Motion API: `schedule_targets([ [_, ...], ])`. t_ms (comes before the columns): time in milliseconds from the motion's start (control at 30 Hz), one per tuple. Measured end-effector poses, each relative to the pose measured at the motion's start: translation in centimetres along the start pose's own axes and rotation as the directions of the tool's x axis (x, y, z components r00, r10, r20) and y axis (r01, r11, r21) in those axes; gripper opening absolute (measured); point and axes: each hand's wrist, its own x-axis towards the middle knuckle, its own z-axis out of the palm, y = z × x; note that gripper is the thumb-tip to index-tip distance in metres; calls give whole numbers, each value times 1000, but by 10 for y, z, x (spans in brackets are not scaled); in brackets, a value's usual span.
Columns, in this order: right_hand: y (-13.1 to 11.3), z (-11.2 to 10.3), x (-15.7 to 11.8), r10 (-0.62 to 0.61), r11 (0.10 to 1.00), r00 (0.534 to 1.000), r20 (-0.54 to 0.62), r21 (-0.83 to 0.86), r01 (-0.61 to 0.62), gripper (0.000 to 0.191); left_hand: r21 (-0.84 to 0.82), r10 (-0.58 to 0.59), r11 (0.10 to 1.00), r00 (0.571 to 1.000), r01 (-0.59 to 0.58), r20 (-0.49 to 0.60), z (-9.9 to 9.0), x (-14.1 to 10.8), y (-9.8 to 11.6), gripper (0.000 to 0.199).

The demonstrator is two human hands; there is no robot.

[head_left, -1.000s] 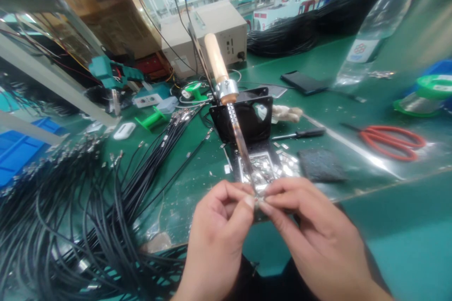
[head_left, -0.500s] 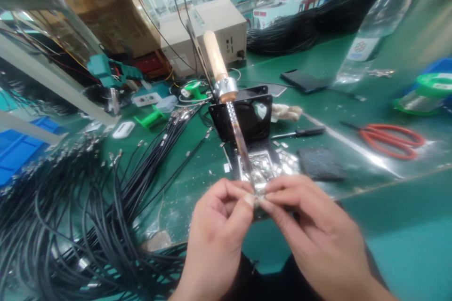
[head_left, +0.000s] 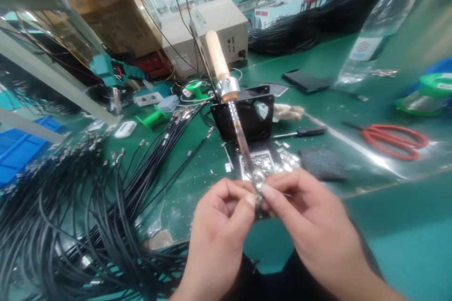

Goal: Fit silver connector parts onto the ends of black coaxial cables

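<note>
My left hand (head_left: 222, 225) is closed in a pinch on a small metal part (head_left: 258, 198), mostly covered by the fingertips. My right hand (head_left: 307, 216) is also pinched, beside the left at the same spot. What it grips is hidden; a thin light strand shows by its fingers. Between the two hands comes the tip of a soldering iron (head_left: 243, 143), fixed at a slant with its wooden handle (head_left: 217, 54) uppermost. Beneath the iron lies a tray (head_left: 241, 164) of small shiny metal pieces, with more pieces (head_left: 287, 160) scattered to its right.
A black fan frame (head_left: 243, 117) stands behind the tray. Bundled black cables (head_left: 106, 225) cover the left side. To the right lie a screwdriver (head_left: 310, 130), a dark sponge-like pad (head_left: 323, 163), orange-handled scissors (head_left: 395, 141) and a solder spool (head_left: 429, 94). A plastic bottle (head_left: 374, 33) stands behind.
My right hand has shifted slightly up, its thumb now nearer the iron's tip. The left hand keeps its pinch almost in place. The whole view has moved a little.
</note>
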Motion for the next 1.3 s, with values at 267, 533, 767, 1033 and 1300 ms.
schedule_targets([
  [267, 0, 3, 0, -65, 998, 997, -31, 7, 66, 15, 17, 0, 1000, 1000, 0, -8, 0, -1, 0, 16],
  [533, 1, 3, -2, -72, 997, 996, -50, -3, 72, 14, 15, 3, 1000, 1000, -3, -12, 0, -2, 1, 17],
  [767, 2, 3, -5, -43, 999, 998, -47, -22, 42, 19, 101, -47, 994, 999, 48, -13, -4, -4, -2, 19],
  [1033, 1, 0, -8, 32, 997, 999, -33, -64, -34, 25, 98, -106, 989, 994, 108, -28, -3, -3, 1, 18],
  [1300, -5, 2, -9, 86, 993, 995, -47, -83, -89, 30, 121, -138, 982, 989, 143, -47, -4, -7, 2, 22],
])
